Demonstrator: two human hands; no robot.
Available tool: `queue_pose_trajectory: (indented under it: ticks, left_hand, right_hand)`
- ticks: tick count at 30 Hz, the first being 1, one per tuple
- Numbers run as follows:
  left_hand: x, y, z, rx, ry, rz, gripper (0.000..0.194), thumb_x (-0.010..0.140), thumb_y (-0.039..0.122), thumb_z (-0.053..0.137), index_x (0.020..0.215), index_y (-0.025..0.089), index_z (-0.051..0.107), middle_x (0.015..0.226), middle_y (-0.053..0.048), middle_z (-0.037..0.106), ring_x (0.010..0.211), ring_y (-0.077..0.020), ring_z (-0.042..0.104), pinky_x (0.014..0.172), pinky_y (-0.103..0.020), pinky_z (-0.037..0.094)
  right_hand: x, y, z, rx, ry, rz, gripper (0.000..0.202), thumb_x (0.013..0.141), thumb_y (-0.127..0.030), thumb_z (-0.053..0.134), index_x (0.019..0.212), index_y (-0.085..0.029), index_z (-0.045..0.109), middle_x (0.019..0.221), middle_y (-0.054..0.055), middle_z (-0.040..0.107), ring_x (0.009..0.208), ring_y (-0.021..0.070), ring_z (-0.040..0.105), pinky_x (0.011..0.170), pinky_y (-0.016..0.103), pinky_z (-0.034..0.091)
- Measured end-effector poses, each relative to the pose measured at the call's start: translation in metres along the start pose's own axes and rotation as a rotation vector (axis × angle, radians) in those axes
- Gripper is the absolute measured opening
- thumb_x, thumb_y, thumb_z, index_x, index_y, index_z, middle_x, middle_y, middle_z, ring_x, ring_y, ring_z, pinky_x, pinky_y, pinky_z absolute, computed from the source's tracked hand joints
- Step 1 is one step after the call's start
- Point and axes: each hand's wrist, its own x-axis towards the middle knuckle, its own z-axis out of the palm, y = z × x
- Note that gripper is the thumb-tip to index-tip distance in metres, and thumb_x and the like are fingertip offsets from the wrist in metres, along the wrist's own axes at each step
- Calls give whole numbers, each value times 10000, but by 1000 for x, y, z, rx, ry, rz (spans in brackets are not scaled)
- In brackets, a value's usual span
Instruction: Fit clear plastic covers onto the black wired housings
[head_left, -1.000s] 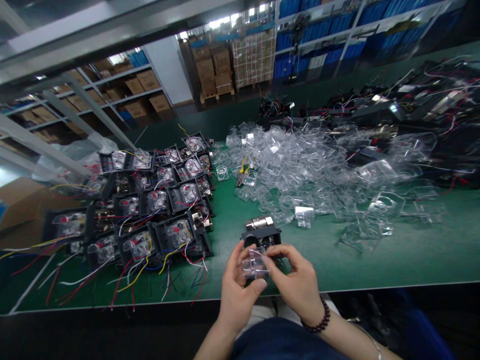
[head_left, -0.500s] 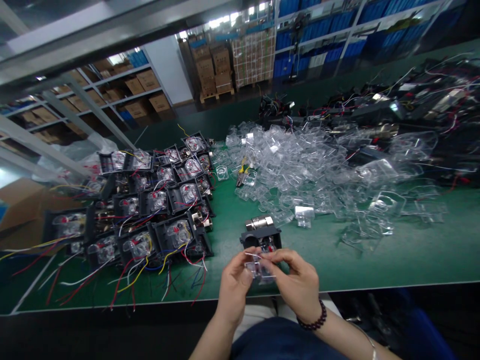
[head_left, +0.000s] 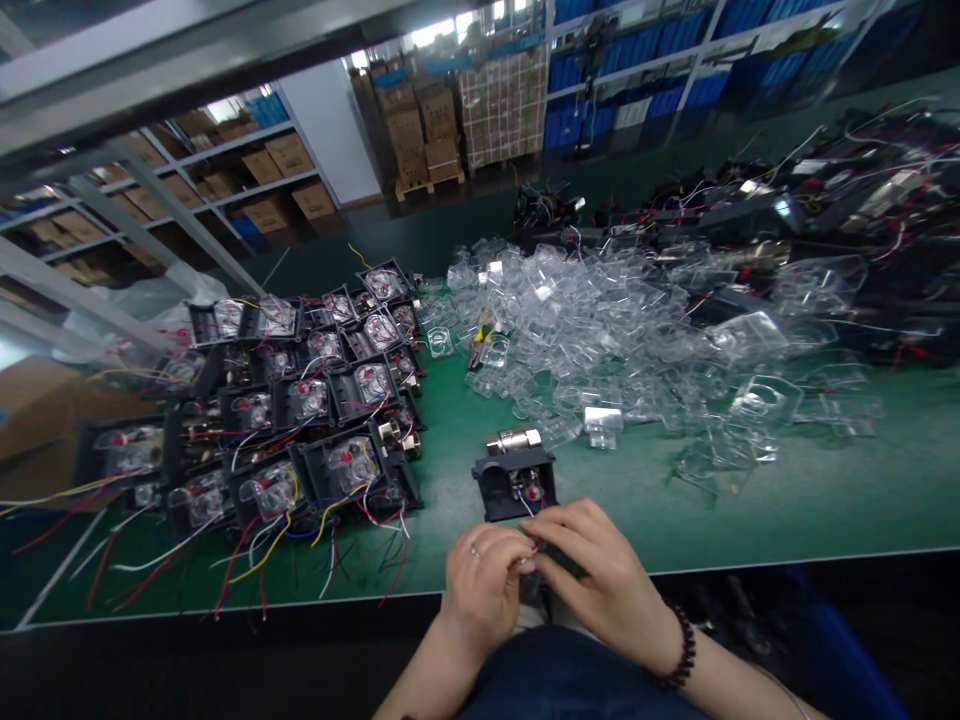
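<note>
Close to the bench's front edge, my left hand (head_left: pixel 484 580) is closed, its fingertips pinched together on something they mostly hide. Meeting it fingertip to fingertip is my right hand (head_left: pixel 611 585), thumb and fingers closed around the ends of thin wires (head_left: pixel 527 507). Those wires, one white and one red, come out of a dark grey housing (head_left: pixel 495 487) just beyond my hands. Inside the housing sits a small part with a red piece (head_left: pixel 533 492). A metal valve fitting (head_left: pixel 514 440) lies against its far side. No clear plastic part shows plainly in my fingers.
Rows of similar wired housings (head_left: pixel 349 465) fill the left of the green bench (head_left: pixel 450 480). Clear plastic covers (head_left: pixel 592 310) are heaped beyond, with yellow-handled pliers (head_left: pixel 480 340) beside them. Dark wired assemblies (head_left: pixel 810 200) pile up at right. A cardboard box (head_left: pixel 37 400) stands far left.
My hands have come nearer to my body and closed together. The clear plastic part seen in them earlier is now hidden or out of sight. More of the housing shows.
</note>
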Motion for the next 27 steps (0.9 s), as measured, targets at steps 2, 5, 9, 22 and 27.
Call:
queue_pose_trajectory:
  ticks: [2,5,9,22,27]
  left_hand:
    - [-4,1,0,5,-24,55,206,812,73,439,910,209,559,702,-27,682,627,-142,627,615,-252,489]
    - [-13,2,0,-57,-120,99,295,792,77,498,1027,249,548,777,-20,703,666,-142,642,647,-255,495]
    - [-26,-2,10,-103,31,-1,599,732,332,668,1251,269,375,964,-88,668,831,-214,650,747,-348,519]
    - [-5,-31,35,209,65,10,490,710,86,589,1149,204,407,980,-79,582,970,-222,569,859,-411,477]
    - [-4,-39,26,167,9,23,511,718,137,605,1171,207,380,1138,-125,561,1086,-249,528,863,-437,469]
  right_hand:
    - [-5,7,4,-20,36,15,226,795,-114,563,980,-217,645,828,65,679,734,178,613,625,317,525]
    - [-20,19,8,-6,147,15,202,791,-102,567,930,-213,663,843,70,678,740,174,626,623,305,540]
    - [-42,28,12,31,297,156,147,765,-114,619,866,-206,673,811,63,672,719,169,648,624,285,560]
    - [-34,3,4,70,224,-66,205,735,-87,640,897,-207,675,707,51,685,601,141,650,532,222,550]
    - [-30,1,6,100,165,-95,192,774,-111,595,917,-218,666,707,45,694,602,136,657,541,215,546]
